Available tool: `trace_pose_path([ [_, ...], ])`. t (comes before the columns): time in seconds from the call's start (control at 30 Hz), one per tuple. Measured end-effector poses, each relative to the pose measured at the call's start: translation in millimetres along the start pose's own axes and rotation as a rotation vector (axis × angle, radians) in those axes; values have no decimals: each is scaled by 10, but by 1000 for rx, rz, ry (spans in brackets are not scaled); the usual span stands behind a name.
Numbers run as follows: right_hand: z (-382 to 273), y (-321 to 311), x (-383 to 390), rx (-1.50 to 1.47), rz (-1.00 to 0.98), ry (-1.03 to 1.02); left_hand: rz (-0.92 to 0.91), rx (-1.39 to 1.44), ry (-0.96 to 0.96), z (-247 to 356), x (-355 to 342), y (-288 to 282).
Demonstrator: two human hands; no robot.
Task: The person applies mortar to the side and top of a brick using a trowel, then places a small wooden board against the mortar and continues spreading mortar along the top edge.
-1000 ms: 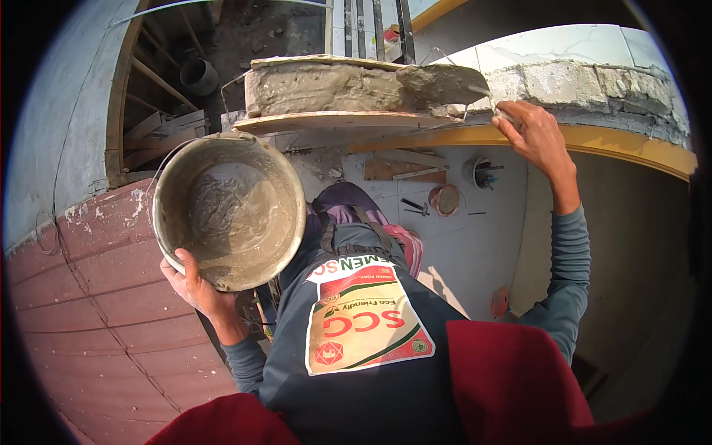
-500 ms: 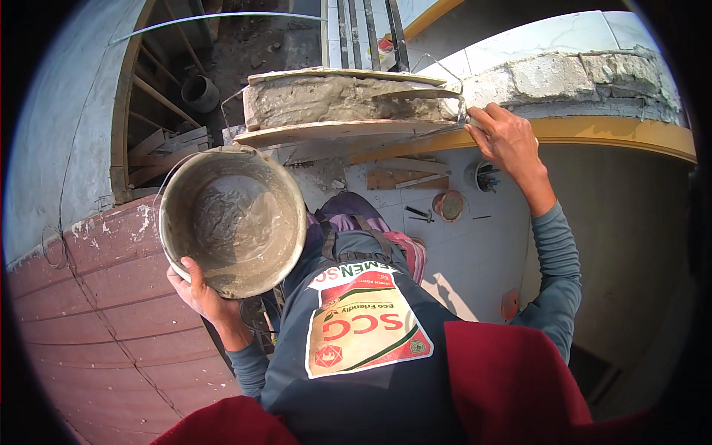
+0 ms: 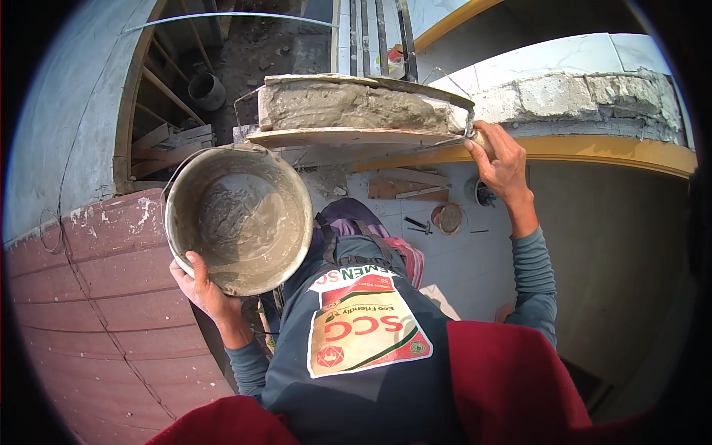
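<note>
My left hand [image 3: 202, 288] grips the near-left rim of a round bucket [image 3: 175, 230], tilted so its inside shows, with wet grey mortar [image 3: 237, 211] in it. My right hand [image 3: 506, 162] is closed round the handle of a trowel [image 3: 434, 92]. The thin blade reaches left from the hand, along the far top edge of a mortar bed [image 3: 334, 108] on the wall top. That bed lies between a near board [image 3: 319, 136] and a far board [image 3: 297, 77]. Bent metal rods [image 3: 239, 105] stand at the boards' ends. Part of the blade's underside is hidden.
Rough pale blocks [image 3: 556, 96] continue the wall to the right, above a yellow beam [image 3: 593, 147]. Maroon roofing sheets [image 3: 104, 319] slope at left. Well below are a small mortar-filled container [image 3: 448, 218], a hammer [image 3: 417, 225], wood offcuts [image 3: 408, 187] and another bucket [image 3: 208, 92].
The trowel blade has swung from across the mortar to its far edge, and my right hand has turned with it. My left hand still holds the bucket; the view has shifted slightly.
</note>
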State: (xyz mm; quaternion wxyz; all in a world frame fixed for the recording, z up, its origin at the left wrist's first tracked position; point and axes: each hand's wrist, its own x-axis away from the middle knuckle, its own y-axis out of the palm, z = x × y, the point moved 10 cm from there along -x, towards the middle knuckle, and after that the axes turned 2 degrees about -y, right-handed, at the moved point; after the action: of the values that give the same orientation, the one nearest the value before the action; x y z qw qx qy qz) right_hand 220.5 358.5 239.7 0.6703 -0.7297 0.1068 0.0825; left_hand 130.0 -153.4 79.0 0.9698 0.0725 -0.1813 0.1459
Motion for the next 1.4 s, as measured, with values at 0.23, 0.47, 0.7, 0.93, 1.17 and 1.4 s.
trace_pose_path([
  [0.23, 18, 489, 90, -41, -125, 115, 29, 37, 6, -53, -8, -58],
  [0.47, -286, 580, -142, -91, -102, 44, -3, 63, -9, 12, 15, 30],
  [0.7, -652, 750, -454, -45, -224, -11, -24, 37, 28, -124, -65, -90],
  [0.93, -850, 733, -543, -113, -196, -81, -23, 81, 13, -82, -24, -16],
  [1.17, -702, 479, -511, 44, -379, -59, 5, 70, -9, -150, 1, -131],
  [1.4, -851, 704, -608, 31, -392, -109, 2, 49, -41, -139, 8, -127],
])
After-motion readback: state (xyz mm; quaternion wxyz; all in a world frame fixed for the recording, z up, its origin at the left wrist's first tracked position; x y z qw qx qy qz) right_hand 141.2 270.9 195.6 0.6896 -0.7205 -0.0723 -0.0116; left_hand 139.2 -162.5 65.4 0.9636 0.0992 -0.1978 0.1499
